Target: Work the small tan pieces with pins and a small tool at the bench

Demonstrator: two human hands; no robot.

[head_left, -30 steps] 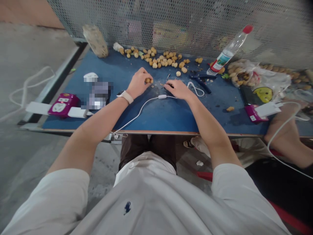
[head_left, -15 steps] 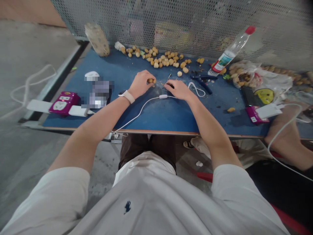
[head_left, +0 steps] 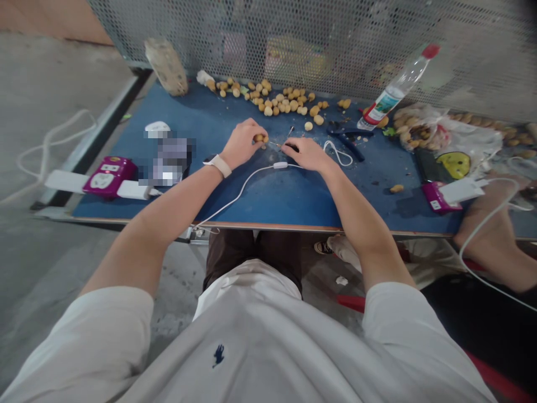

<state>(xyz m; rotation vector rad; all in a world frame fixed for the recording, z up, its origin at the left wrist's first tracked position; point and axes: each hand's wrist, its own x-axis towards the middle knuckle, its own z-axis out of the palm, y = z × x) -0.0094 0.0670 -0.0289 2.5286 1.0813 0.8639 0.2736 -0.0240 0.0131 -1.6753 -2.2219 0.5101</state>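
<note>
My left hand (head_left: pixel 243 144) is closed around a small tan gourd (head_left: pixel 263 138), gripping it near its fingertips above the blue table (head_left: pixel 272 201). Opposite it, my right hand (head_left: pixel 305 153) is wrapped around a slim tool whose thin metal tip (head_left: pixel 274 144) points toward the gourd; most of the tool is hidden by the fingers. A white cord (head_left: pixel 247 182) with an inline switch (head_left: pixel 280 165) runs beneath my hands. Just behind the right hand, a small thin metal piece (head_left: pixel 292 131) stands out against the blue surface. Whether the tip touches the gourd is too small to tell.
Several small gourds (head_left: pixel 279 103) lie along the mesh panel (head_left: pixel 235 50). Dark-handled pliers (head_left: pixel 350 143) and a tilted bottle (head_left: pixel 390 95) are to the right, near a plastic bag (head_left: pixel 474 137). A purple socket block (head_left: pixel 111 176) stands left. Another person's arm (head_left: pixel 490 235) reaches in at right.
The thin metal tip beside my right hand shows more clearly, reaching toward the gourd. Both hands stay almost where they were.
</note>
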